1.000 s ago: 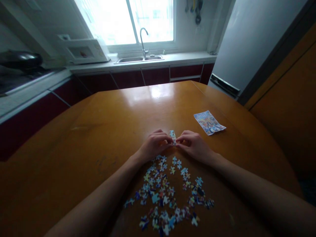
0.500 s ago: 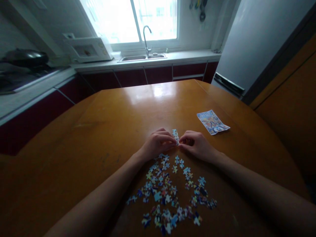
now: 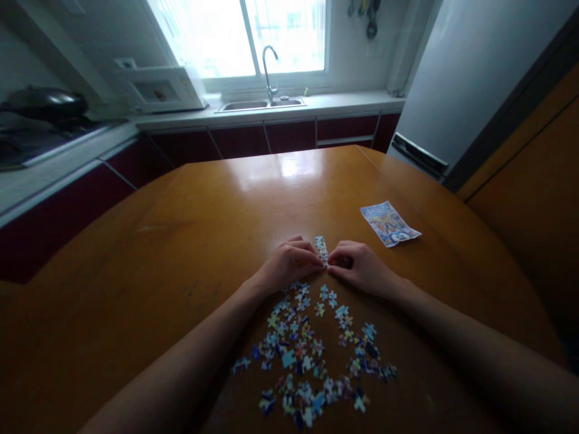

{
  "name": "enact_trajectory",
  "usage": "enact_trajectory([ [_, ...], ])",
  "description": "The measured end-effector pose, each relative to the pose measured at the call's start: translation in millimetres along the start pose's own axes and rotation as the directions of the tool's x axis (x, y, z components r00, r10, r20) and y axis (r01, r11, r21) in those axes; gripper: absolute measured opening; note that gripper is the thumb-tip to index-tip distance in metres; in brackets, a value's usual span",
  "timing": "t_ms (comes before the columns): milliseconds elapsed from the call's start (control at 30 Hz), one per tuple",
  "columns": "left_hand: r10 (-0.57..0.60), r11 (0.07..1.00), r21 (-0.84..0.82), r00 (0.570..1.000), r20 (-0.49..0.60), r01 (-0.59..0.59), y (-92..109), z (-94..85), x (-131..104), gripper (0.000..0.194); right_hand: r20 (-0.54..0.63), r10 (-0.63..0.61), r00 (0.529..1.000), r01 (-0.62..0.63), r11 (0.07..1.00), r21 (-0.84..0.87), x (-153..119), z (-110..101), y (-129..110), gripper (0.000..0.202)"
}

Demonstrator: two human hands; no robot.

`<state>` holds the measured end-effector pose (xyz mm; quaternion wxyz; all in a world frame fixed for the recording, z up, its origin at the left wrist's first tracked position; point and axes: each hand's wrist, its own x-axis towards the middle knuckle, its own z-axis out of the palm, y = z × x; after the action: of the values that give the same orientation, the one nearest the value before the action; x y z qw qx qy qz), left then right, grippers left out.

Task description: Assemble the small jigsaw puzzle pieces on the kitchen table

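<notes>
A narrow strip of joined jigsaw puzzle pieces (image 3: pixel 321 246) lies on the table, pointing away from me. My left hand (image 3: pixel 292 263) is closed at the strip's near left side, its fingertips pinched against the lower end. From the other side my right hand (image 3: pixel 359 265) pinches the same end, thumb and forefinger together. The fingertips partly hide the piece between them. Closer to me spreads a loose pile of jigsaw pieces (image 3: pixel 288 360), blue, white, yellow and dark, some overlapping. A few single pieces (image 3: pixel 324 292) lie between the pile and my hands.
A creased picture sheet (image 3: pixel 389 224) lies to the right beyond my right hand. The wooden table (image 3: pixel 217 205) has a rounded edge. Past it stand a counter with a sink (image 3: pixel 246 106), a microwave (image 3: pixel 163 90), a pan (image 3: pixel 47 103) on the stove, and a fridge (image 3: pixel 456 78).
Both hands stay at the near end of the strip, with only a slight shift of the fingers. The loose pieces and the picture sheet lie as before.
</notes>
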<state>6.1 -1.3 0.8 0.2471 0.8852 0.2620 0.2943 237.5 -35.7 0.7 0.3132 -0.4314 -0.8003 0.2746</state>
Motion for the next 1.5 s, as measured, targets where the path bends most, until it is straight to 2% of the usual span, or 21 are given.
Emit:
enact_trajectory([
  [667,-0.064,0.998,-0.022,0.996,0.055,0.065,5.1,0.3,-0.2,0.012,0.013,-0.017,1.0,0.018,1.0,-0.022,-0.7,-1.0,-2.1,0.003],
  [1167,-0.069,0.997,-0.028,0.997,0.047,0.07,1.2,1.5,-0.7,0.015,-0.007,-0.035,0.999,0.035,0.999,0.007,-1.2,-1.0,-0.1,0.009],
  [1500,-0.042,0.999,-0.005,0.995,0.095,0.043,-0.3,0.8,-0.6,0.017,-0.004,-0.035,0.999,0.035,0.999,-0.011,-1.1,-1.5,0.0,0.01],
])
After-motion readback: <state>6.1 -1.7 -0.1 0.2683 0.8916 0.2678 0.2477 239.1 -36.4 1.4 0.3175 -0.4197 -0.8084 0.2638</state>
